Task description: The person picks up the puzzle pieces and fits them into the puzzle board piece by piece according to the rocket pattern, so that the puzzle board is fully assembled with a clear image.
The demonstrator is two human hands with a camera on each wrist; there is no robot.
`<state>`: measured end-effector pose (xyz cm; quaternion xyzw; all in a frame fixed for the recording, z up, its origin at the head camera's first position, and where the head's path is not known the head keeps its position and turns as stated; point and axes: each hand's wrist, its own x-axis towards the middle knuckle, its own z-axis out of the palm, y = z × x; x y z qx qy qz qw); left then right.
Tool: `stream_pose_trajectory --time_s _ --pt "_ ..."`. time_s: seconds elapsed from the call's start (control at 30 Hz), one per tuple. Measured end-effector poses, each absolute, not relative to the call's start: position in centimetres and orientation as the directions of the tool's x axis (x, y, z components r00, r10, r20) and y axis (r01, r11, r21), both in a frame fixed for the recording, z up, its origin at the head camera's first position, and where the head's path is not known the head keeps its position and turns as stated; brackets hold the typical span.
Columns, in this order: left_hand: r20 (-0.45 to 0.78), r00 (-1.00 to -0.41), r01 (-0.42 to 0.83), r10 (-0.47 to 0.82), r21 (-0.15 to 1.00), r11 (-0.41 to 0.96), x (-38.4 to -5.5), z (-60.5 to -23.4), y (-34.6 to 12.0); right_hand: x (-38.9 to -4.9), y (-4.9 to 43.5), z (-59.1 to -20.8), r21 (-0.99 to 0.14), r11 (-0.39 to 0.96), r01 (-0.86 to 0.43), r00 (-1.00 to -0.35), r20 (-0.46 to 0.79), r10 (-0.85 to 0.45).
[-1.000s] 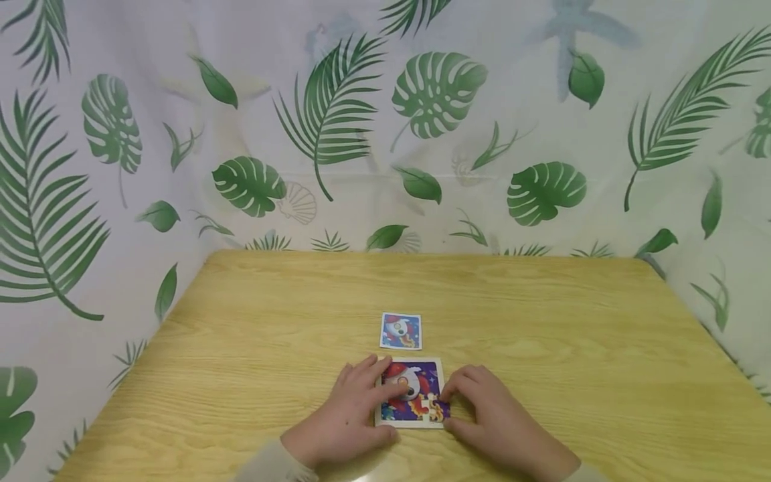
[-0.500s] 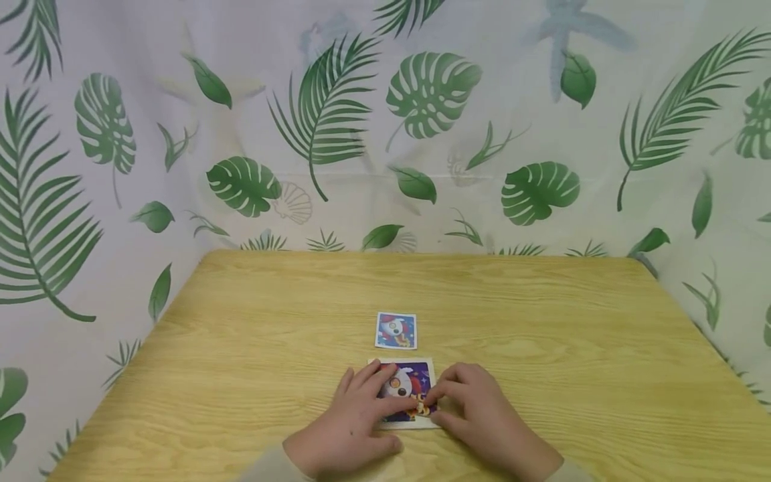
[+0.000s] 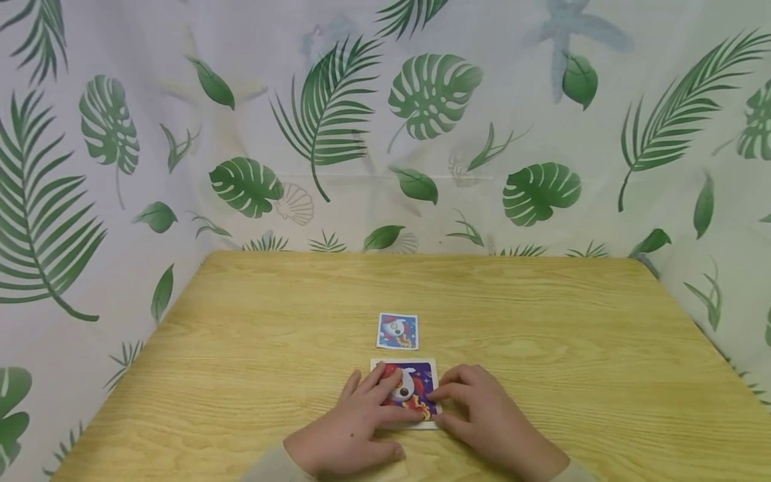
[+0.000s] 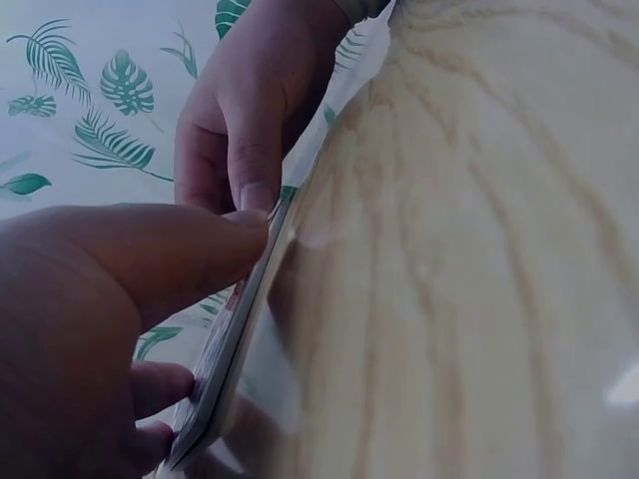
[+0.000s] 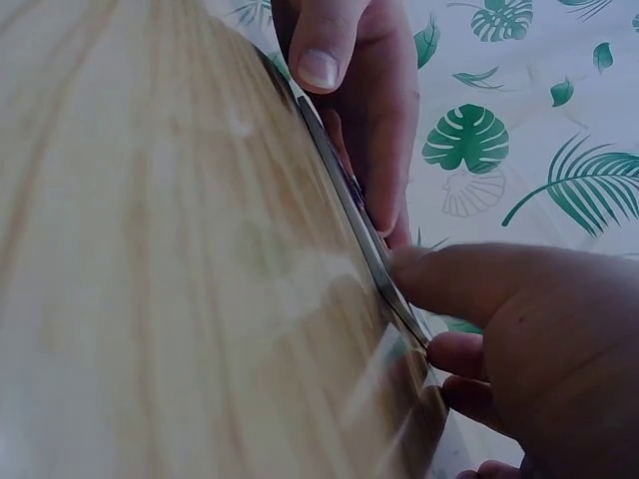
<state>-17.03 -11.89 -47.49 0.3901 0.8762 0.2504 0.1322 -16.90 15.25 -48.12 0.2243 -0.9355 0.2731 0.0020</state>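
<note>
A small jigsaw puzzle (image 3: 425,376) in a pale frame lies on the table, showing a red-and-white rocket on purple. My left hand (image 3: 361,422) lies across its left part with fingers spread, covering some of the picture. Its index finger reaches to the lower right corner piece. At that corner my right hand (image 3: 482,415) has curled fingers and thumb on the puzzle piece (image 3: 427,409) with the yellow flame. In the left wrist view the thumb (image 4: 200,249) is beside the frame's near edge. The right wrist view shows the right thumb (image 5: 449,284) at the frame's corner.
Just behind the puzzle lies a small square card (image 3: 397,331) with a similar rocket picture. The wood-grain table (image 3: 542,314) extends to a white leaf-print curtain (image 3: 355,134) at the back and sides.
The flame piece, seen with gaps around it earlier, now sits closer in the lower right corner. My left index finger has slid down and right onto that area; the right hand has shifted slightly left.
</note>
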Motion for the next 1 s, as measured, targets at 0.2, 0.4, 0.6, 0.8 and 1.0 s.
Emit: stream_pose_trajectory --time_s 0.2,0.4,0.6,0.8,1.0 --pt "-0.042 -0.644 0.631 0.764 0.535 0.562 -17.4 -48.0 -12.1 -16.9 16.0 -48.1 -0.540 0.717 -0.441 -0.875 0.083 -0.476" --pt "-0.051 -0.656 0.606 0.753 0.560 0.566 -17.6 -48.4 -12.0 -17.0 16.5 -48.0 -0.540 0.699 -0.469 -0.845 0.045 -0.533" --pt "-0.047 -0.676 0.591 0.736 0.562 0.579 -17.4 -48.6 -11.9 -17.2 16.9 -48.3 -0.509 0.663 -0.548 -0.799 0.084 -0.596" --pt "-0.019 -0.669 0.623 0.743 0.531 0.575 -17.2 -49.0 -11.5 -17.2 17.4 -48.6 -0.558 0.647 -0.520 -0.794 0.036 -0.607" --pt "-0.016 -0.671 0.611 0.741 0.554 0.565 -17.2 -49.5 -11.0 -17.1 17.9 -48.6 -0.604 0.652 -0.459 -0.823 0.014 -0.568"
